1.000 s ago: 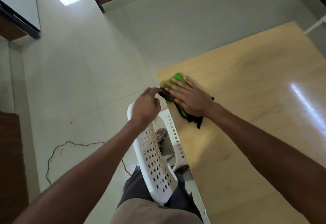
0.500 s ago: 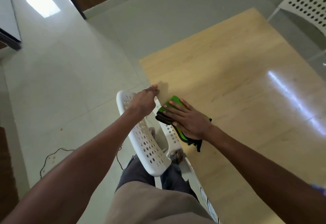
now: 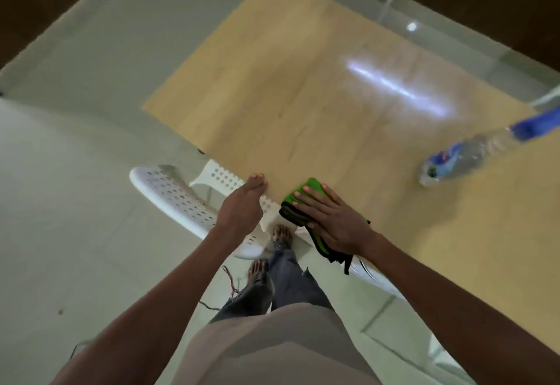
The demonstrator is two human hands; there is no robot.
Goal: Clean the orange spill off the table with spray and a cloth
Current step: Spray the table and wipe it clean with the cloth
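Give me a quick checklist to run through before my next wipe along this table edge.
1. Folded green and black cloth flat under the right hand: ok.
2. Cloth fully on the light wooden table: not ok, its black end hangs over the near edge.
3. Left hand clear of the cloth: ok, fingers rest on the table edge beside it.
4. Orange spill gone: cannot tell, none is visible, but glare and blur hide detail.
5. Clear spray bottle with blue nozzle out of the wiping path: ok, far right.
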